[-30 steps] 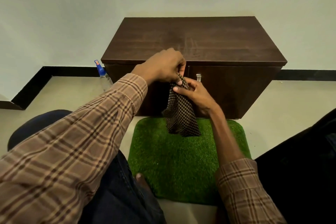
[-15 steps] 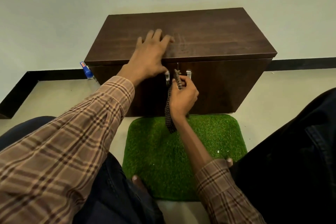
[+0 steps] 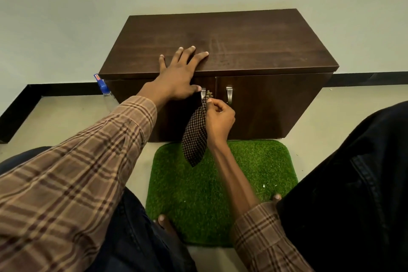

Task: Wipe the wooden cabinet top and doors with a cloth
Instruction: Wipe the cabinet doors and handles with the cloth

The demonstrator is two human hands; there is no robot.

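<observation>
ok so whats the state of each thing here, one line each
left door: shut
right door: shut
cloth: bunched, hanging from the right hand
left hand: flat on the cabinet top
right hand: pinching the cloth at the left handle
spray bottle: upright

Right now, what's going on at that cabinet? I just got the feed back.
A person is crouched in front of a low wooden cabinet, feet on a green mat. The left hand lies flat, fingers spread, on the front edge of the top, thumb by the left door handle. The right hand pinches a checked cloth up at that handle, and the rest of the cloth hangs down over the door. Both doors are shut. A spray bottle stands on the floor beside the cabinet.
</observation>
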